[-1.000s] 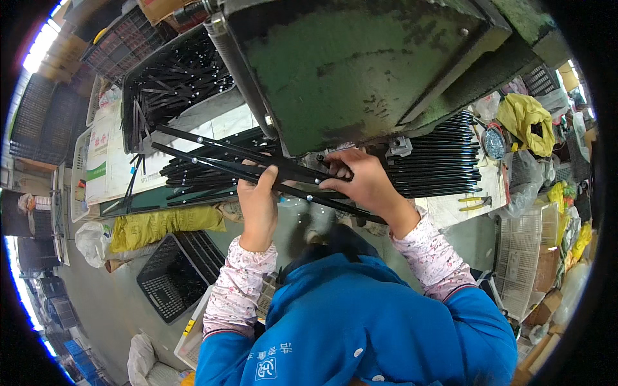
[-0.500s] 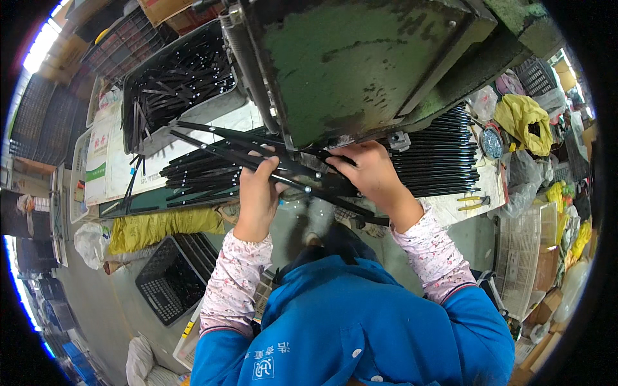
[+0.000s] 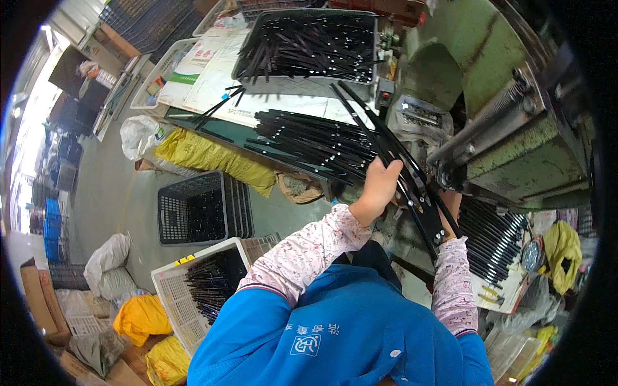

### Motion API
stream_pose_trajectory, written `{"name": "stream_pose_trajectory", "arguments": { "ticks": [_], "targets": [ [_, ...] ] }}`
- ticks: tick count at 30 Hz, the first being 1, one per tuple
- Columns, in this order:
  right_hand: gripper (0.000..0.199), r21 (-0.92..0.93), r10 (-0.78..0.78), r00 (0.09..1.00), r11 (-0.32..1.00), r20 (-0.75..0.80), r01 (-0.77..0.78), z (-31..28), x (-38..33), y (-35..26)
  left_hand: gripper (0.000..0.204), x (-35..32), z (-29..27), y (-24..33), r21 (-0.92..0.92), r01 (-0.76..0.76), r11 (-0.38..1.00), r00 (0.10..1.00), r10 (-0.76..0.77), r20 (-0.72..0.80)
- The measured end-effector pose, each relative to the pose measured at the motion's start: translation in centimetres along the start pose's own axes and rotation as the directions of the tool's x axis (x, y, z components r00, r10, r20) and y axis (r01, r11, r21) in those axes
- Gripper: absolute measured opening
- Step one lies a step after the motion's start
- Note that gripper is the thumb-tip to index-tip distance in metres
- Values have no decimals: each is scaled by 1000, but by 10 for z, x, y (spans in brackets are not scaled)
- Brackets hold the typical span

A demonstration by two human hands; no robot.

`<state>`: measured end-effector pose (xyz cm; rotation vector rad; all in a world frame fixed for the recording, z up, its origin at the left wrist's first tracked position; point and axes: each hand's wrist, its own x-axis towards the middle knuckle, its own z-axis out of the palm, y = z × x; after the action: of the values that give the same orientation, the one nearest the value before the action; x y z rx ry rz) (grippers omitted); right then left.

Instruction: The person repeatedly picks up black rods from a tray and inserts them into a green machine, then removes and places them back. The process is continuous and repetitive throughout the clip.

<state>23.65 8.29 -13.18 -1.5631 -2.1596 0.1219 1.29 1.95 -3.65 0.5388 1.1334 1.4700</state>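
Observation:
My left hand [image 3: 376,192] is closed around a bundle of long black metal strips [image 3: 391,148] joined by silvery rivets. The strips cross at a narrow angle and slant from upper left to lower right. Behind their lower end, close to the machine head, my right hand [image 3: 452,204] shows only in part; its fingers are hidden. The green machine [image 3: 531,151], with a spring-wrapped rod, stands at the right. Left of the held strips lies a loose pile of similar riveted strips [image 3: 309,138] on the bench.
A grey bin [image 3: 302,87] full of black strips stands at the back. Rows of black strips [image 3: 492,238] lie right of my right forearm. Below left are a dark crate [image 3: 187,231] and a white crate [image 3: 168,276] holding dark parts. A yellow sack [image 3: 219,157] lies along the bench.
The view has swung left, so the machine now appears farther right. The held strips have turned steeper. My right hand's fingers, visible at the machine before, are now hidden behind the strips.

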Motion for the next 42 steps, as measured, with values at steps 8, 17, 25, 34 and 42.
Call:
{"name": "stream_pose_trajectory", "arguments": {
  "ticks": [8,17,25,34,42],
  "targets": [
    [48,-18,267,943,963,198,-269,32,0,37,27,18,-53,-6,-56,121,991,992,-123,-38],
    [29,176,54,996,984,-74,-41,24,-6,24,43,148,-202,-1,-18,96,995,951,-97,-292],
    [20,235,197,979,951,42,-202,14,-1,22,22,200,-163,62,993,-47,-107,860,502,95],
    [14,204,308,948,926,83,-319,0,8,0,37,302,-148,99,797,-263,-543,805,331,492],
    [13,518,235,968,820,83,-244,42,-6,40,43,255,-163,98,570,-488,-661,595,225,771]
  ]
}}
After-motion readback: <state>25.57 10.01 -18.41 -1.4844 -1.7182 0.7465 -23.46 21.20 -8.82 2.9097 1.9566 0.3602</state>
